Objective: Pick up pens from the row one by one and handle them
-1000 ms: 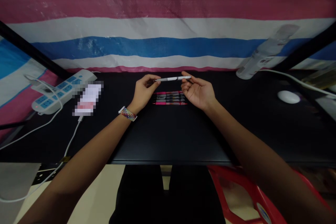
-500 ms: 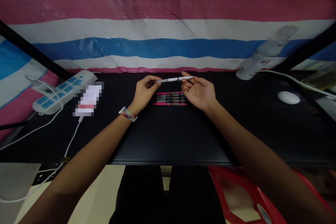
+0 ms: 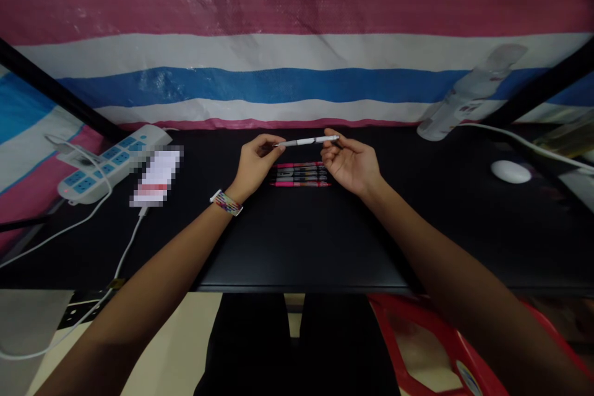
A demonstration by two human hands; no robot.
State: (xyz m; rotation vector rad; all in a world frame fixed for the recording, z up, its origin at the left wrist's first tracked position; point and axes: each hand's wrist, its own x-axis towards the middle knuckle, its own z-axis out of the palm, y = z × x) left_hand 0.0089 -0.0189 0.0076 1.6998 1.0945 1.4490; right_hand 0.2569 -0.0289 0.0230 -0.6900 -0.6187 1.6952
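Note:
A white pen [image 3: 304,142] with grey parts is held almost level above the black desk. My left hand [image 3: 257,161] pinches its left end between thumb and fingers, and a patterned band is round that wrist. At the pen's right end, my right hand [image 3: 352,164] has its thumb and forefinger closed on it, with the palm turned up and the other fingers curled. Just below the raised pen, several pens [image 3: 299,174] with pink, grey and black barrels lie side by side on the desk. My right fingertips partly cover their right ends.
On the left are a power strip [image 3: 114,164] and a blurred-out phone [image 3: 156,176] with a white cable. A clear bottle [image 3: 464,102] and a white mouse [image 3: 510,172] stand to the right. A striped sheet [image 3: 297,49] hangs behind the desk [image 3: 301,241].
My right forefinger and thumb have closed in on the pen's right end, and that hand has shifted very slightly left. My left hand and the pens on the desk look unchanged.

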